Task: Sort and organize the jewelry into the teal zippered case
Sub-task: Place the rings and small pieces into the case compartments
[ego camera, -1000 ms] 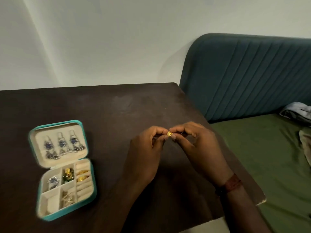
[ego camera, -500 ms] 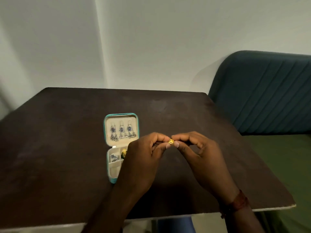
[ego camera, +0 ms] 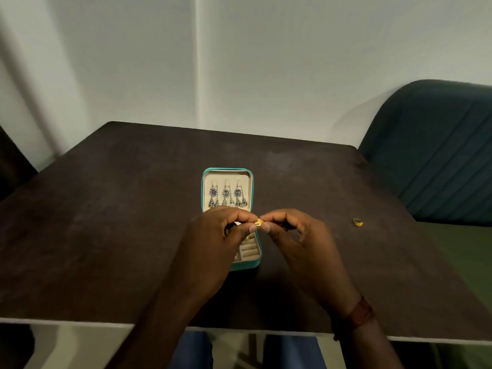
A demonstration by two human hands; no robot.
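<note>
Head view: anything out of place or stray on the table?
One stray: a small gold ring lies loose on the dark table, far right of the open teal case, near the edge. Both hands, left and right, pinch another gold ring over the case. Nothing looks spilled or damaged.

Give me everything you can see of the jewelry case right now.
The case is small and rectangular, with rounded corners, a teal outside and a cream lining. It lies open flat on the dark table, lid away from the person. Three silver dangling earrings with blue centres hang in a row in the lid. The base has ridged ring rolls on its right; the left hand hides most of the rest. Whether either hand touches it is unclear.
</note>
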